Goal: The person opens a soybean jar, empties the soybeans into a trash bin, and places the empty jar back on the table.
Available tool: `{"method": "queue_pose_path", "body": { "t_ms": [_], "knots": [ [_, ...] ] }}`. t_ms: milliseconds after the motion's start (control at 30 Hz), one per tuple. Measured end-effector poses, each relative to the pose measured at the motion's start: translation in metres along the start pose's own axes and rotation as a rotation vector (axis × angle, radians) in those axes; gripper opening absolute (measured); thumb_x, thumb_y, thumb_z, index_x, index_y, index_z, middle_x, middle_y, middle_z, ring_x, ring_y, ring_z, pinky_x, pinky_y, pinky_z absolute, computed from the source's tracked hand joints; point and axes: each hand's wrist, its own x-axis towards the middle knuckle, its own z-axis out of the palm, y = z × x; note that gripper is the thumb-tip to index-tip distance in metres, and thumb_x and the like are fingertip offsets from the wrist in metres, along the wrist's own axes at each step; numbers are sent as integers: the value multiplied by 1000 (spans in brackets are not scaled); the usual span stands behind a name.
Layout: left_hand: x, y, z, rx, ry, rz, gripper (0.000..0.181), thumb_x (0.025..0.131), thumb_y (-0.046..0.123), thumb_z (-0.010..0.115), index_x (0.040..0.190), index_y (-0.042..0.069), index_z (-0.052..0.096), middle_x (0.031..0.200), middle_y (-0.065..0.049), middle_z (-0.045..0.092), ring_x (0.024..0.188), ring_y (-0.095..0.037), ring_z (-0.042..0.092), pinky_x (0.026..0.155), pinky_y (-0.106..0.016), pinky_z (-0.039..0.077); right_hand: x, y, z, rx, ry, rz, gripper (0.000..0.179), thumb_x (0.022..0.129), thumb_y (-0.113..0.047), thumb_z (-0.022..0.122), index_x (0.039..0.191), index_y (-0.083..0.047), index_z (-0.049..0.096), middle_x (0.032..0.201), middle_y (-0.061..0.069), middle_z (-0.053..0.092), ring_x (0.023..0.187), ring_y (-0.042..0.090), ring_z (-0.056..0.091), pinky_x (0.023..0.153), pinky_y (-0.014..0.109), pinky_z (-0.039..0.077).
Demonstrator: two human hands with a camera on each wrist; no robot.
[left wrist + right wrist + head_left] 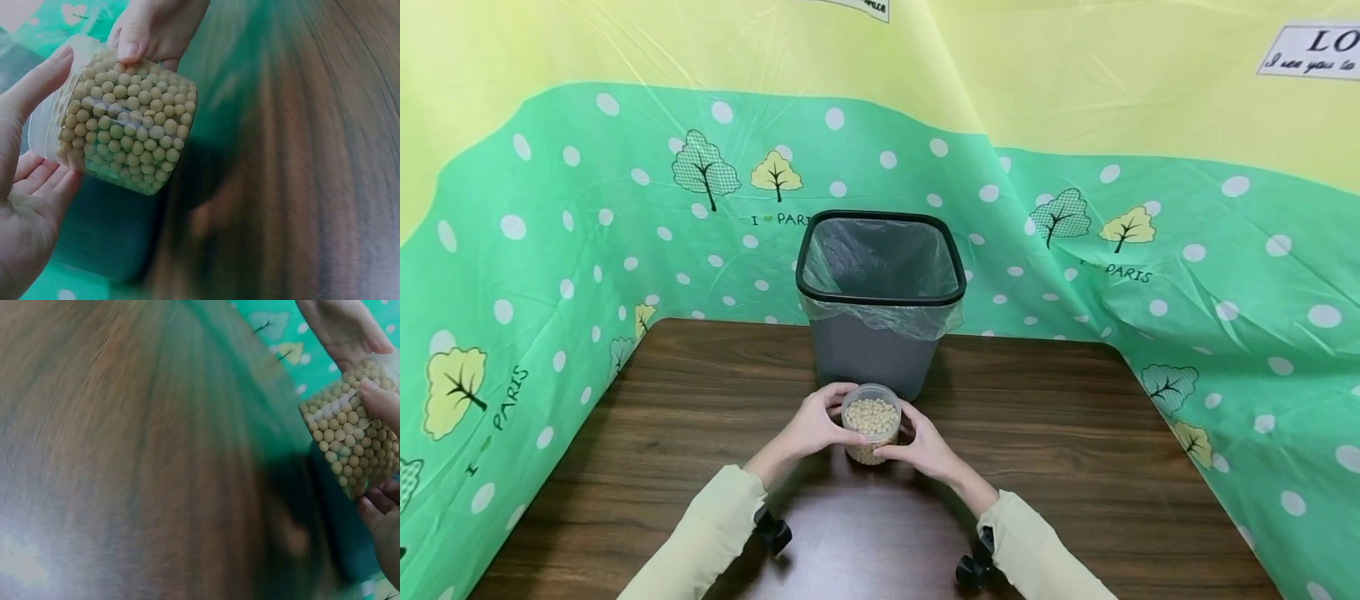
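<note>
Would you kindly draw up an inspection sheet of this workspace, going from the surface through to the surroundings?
Surface: dark brown wood-grain table, with a bright reflection near the person.
Job's things: clear round plastic jar, mostly filled with small round tan beans; upright grey plastic bin with a black rim and a clear plastic liner, just beyond the jar.
Clutter: nothing seen.
Hands: left hand and right hand grip the jar from opposite sides; whether it touches the table is unclear.
Cables: nothing seen.
Surroundings: green-and-yellow fabric backdrop printed with trees and white dots.
</note>
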Motion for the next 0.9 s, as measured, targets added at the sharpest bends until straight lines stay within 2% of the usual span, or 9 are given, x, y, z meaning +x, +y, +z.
{"method": "queue_pose_path", "body": {
  "t_ms": [67,300,500,633,767,900],
  "knots": [
    [2,-3,-2,-27,-1,7,72,62,9,83,124,0,48,121,-16,55,107,-27,55,89,-34,47,-1,-11,-2,-53,21,-32,73,69,3,75,131,8,37,127,22,46,116,31,44,96,47,38],
    [0,21,-10,-121,2,84,73,60,-1,82,125,-2,47,122,-18,54,110,-29,53,88,-30,47,-3,-44,-11,-164,56,-159,69,67,6,76,127,9,42,120,22,49,109,24,47,89,29,44],
    [-6,36,-14,-238,-9,149,74,59,-9,80,124,-4,47,121,-22,52,109,-29,52,85,-26,48,-6,-67,-15,-165,28,-190,71,69,5,75,130,8,40,125,21,46,112,19,45,91,23,41],
    [-10,42,-17,-332,-29,191,75,59,-5,81,125,-7,45,122,-28,48,106,-23,54,83,-26,49,-8,-79,-14,-168,18,-219,74,69,5,74,132,8,36,127,21,44,113,19,45,92,20,38],
    [-11,44,-17,-405,-49,203,78,60,2,83,126,-10,43,123,-31,45,105,-15,54,82,-25,49,-10,-85,-13,-166,17,-220,75,70,3,74,134,7,34,128,23,45,112,17,45,92,21,38],
    [-10,45,-16,-428,-58,199,81,60,8,84,126,-11,41,123,-33,43,106,-14,54,82,-24,49,-11,-83,-13,-113,21,-207,77,74,-10,75,136,6,32,129,24,44,112,12,46,91,21,38]
  ]
}}
